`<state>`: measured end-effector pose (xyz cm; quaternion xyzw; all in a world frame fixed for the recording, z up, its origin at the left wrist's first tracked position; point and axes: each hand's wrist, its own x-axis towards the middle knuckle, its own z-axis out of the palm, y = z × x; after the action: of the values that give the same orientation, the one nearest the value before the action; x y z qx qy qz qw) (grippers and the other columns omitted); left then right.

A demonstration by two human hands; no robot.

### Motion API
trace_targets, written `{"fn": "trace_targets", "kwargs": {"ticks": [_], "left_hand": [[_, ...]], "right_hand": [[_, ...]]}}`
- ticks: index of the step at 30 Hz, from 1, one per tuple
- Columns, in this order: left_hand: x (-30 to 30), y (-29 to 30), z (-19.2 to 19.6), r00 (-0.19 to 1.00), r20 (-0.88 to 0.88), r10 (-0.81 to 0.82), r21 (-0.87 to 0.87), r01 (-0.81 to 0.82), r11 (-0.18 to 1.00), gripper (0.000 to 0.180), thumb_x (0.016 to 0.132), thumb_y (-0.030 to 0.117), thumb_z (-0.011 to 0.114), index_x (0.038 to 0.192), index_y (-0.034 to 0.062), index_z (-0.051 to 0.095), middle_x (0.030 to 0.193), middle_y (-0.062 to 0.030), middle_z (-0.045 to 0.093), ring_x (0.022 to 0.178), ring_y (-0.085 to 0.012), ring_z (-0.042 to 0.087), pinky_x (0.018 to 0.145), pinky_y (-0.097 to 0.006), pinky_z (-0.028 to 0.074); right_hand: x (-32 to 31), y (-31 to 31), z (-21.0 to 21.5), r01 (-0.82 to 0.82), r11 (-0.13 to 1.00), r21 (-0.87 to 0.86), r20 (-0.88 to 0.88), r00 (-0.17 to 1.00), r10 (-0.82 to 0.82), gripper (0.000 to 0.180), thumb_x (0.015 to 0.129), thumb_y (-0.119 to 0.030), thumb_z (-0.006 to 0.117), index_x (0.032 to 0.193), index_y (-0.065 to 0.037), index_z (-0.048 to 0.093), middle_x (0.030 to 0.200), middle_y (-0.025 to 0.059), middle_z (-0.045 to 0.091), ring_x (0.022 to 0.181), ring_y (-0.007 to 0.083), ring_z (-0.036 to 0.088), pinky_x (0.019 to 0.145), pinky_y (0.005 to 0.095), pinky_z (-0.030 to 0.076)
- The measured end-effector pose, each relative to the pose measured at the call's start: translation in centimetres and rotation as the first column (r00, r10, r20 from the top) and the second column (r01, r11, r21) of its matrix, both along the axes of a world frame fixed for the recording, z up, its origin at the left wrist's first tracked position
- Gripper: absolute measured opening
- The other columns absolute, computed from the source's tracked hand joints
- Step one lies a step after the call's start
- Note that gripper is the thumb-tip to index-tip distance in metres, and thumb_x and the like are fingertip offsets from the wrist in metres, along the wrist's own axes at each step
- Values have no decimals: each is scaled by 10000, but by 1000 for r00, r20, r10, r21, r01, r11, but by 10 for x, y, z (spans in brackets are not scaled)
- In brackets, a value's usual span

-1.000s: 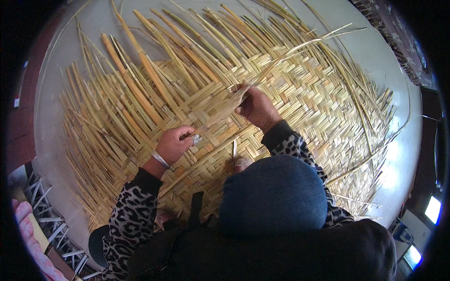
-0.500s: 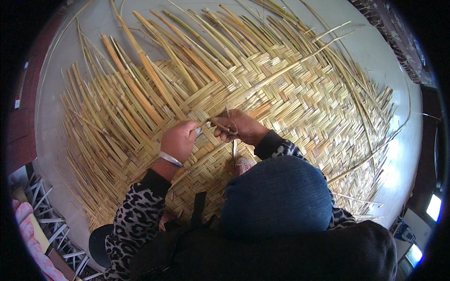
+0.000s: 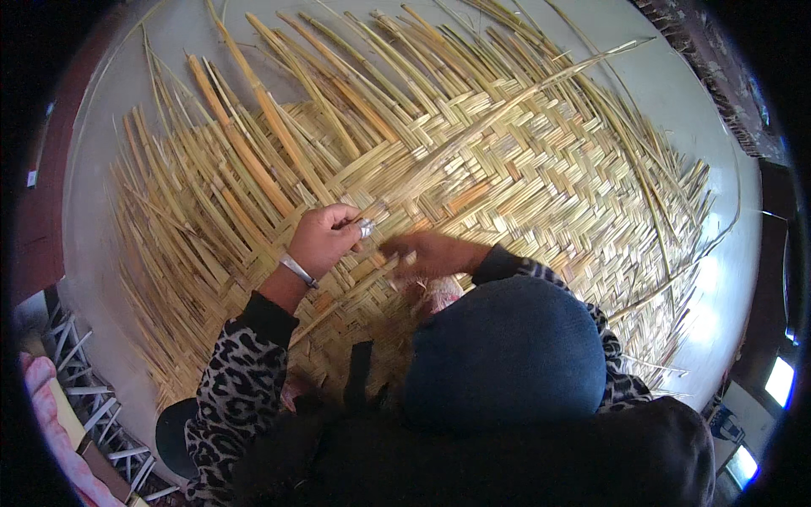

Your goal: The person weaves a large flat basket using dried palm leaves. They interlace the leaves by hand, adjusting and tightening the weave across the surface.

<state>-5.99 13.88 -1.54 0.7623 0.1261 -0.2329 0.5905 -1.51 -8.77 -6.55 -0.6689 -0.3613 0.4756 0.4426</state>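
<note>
A large herringbone mat [image 3: 541, 177] woven from split reeds lies beneath my hands. My left hand [image 3: 323, 242] is closed, thumb against fingers, at the near end of a long reed strip [image 3: 498, 117] that slants up to the far right over the weave. Something silvery, perhaps a wrapping [image 3: 365, 228], covers a fingertip or thumb tip of that hand. Just right of it, low over the mat, my right hand [image 3: 435, 255] is smeared by motion; its fingers are unclear, and so is anything in them.
Unwoven reed ends [image 3: 228, 135] fan out along the mat's far and left edges. A few loose thin stalks [image 3: 655, 291] cross its right side. Around it is a smooth grey floor [image 3: 93, 228]. White slatted bars [image 3: 101, 414] and pink cloth [image 3: 51, 406] are at the lower left.
My right hand has dropped slightly and come away from the thin strip piece at its fingers. My left hand has risen a little, and the long reed strip's near end now meets it.
</note>
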Motion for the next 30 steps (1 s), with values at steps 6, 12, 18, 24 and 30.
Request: {"fn": "trace_targets", "kwargs": {"ticks": [6, 12, 18, 24, 30], "left_hand": [[2, -2, -4, 995, -92, -43, -45, 39, 998, 218, 889, 138, 661, 986, -57, 668, 736, -14, 648, 630, -65, 584, 582, -217, 478], [0, 29, -14, 974, -227, -27, 58, 41, 997, 299, 891, 262, 680, 933, -33, 700, 719, 23, 639, 619, -47, 550, 562, -217, 447], [4, 39, -13, 938, -311, -155, -14, 159, 987, 279, 936, 230, 618, 993, -38, 669, 771, -43, 667, 648, -104, 636, 589, -243, 501], [5, 47, 6, 927, -375, 11, -115, -59, 992, 299, 928, 248, 619, 981, -46, 635, 813, -99, 685, 635, -143, 666, 560, -257, 545], [7, 44, 7, 940, -321, -112, -89, 88, 992, 292, 948, 240, 572, 964, -46, 631, 830, -93, 678, 669, -134, 659, 580, -253, 543]], "right_hand": [[25, 12, 16, 721, 681, -125, -725, 403, -559, 389, 947, -309, 606, 1178, 3, 596, 1088, 106, 650, 943, 173, 642, 811, 319, 534], [47, 1, 15, 850, 524, -49, -607, 391, -692, 275, 963, -253, 582, 1118, -32, 636, 993, 55, 674, 857, 133, 647, 737, 303, 561], [65, -8, 8, 858, 514, 7, -568, 427, -704, 294, 972, -251, 564, 1132, -9, 605, 955, 61, 670, 810, 157, 665, 732, 308, 570], [85, -26, -4, 923, 383, -44, -474, 318, -821, 300, 973, -238, 559, 1149, 4, 585, 949, 78, 643, 798, 171, 663, 740, 312, 582], [90, -33, -6, 922, 382, -70, -538, 287, -792, 306, 971, -226, 559, 1151, 21, 574, 950, 97, 650, 820, 184, 670, 734, 313, 590]]}}
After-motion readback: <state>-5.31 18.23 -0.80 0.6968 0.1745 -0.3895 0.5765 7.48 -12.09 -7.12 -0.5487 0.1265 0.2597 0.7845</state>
